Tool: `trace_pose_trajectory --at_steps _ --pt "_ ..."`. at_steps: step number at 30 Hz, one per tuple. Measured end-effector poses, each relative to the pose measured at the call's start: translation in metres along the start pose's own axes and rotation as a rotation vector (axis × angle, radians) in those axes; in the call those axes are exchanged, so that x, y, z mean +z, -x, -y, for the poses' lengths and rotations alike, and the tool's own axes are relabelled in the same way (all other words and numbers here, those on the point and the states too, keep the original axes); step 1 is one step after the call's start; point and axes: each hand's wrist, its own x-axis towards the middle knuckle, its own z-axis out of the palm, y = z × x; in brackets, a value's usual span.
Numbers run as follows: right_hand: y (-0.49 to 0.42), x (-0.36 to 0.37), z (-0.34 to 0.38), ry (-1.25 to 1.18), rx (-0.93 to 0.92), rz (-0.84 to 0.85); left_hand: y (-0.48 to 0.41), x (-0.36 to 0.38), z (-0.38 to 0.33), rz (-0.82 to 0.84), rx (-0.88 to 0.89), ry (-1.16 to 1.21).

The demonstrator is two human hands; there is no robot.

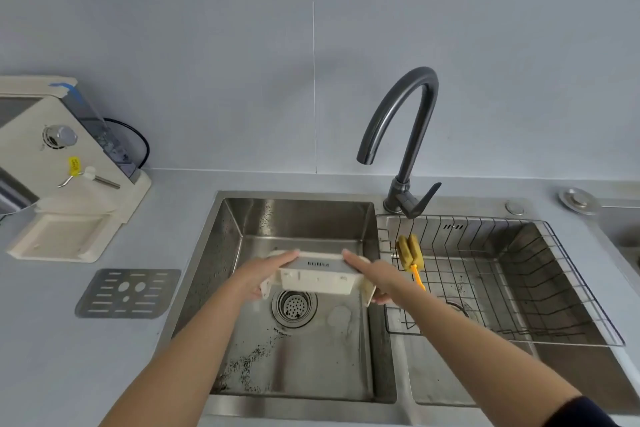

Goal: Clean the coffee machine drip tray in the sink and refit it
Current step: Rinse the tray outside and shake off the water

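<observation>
The cream plastic drip tray (318, 276) hangs over the left sink basin (301, 218), tipped up so its underside faces me. My left hand (259, 274) grips its left end and my right hand (372, 274) grips its right end. Below it sits the round drain strainer (294, 307). The tray's grey metal grille (128, 293) lies flat on the counter left of the sink. The cream coffee machine (52, 163) stands at the far left, its base slot (62, 236) holding no tray. No water runs from the dark faucet (401, 128).
A wire rack (502, 281) fills the right basin, with a yellow sponge brush (410, 258) leaning at its left edge. Dark specks dot the left basin floor. A round metal cap (578, 201) sits on the counter at the back right. Grey tiled wall behind.
</observation>
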Motion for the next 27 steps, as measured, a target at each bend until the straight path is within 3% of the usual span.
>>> trace_pose_trajectory --at_steps 5,7,12,16,20,22,25,27 --pt "0.014 -0.027 0.039 -0.043 -0.247 -0.216 0.002 -0.027 -0.029 -0.22 0.21 0.031" --pt "0.011 -0.022 0.037 -0.031 -0.261 -0.246 0.002 -0.026 -0.027 -0.25 0.249 0.016" --pt "0.002 0.012 -0.005 0.022 -0.06 -0.093 0.001 0.003 0.013 0.041 -0.087 -0.037" --pt "0.011 0.001 0.012 0.042 -0.132 -0.121 0.001 -0.004 0.003 -0.09 -0.01 0.02" --pt "0.028 -0.022 0.036 0.01 -0.265 -0.277 0.004 -0.022 -0.019 -0.241 0.161 0.018" --pt "0.025 -0.019 0.028 0.004 -0.247 -0.297 0.006 -0.019 -0.016 -0.227 0.184 0.017" --pt "0.014 0.006 -0.008 -0.01 -0.108 -0.152 0.008 0.004 0.004 -0.03 0.053 -0.013" --pt "0.011 0.018 -0.025 -0.01 -0.067 -0.12 0.004 0.013 0.016 0.006 0.007 -0.084"
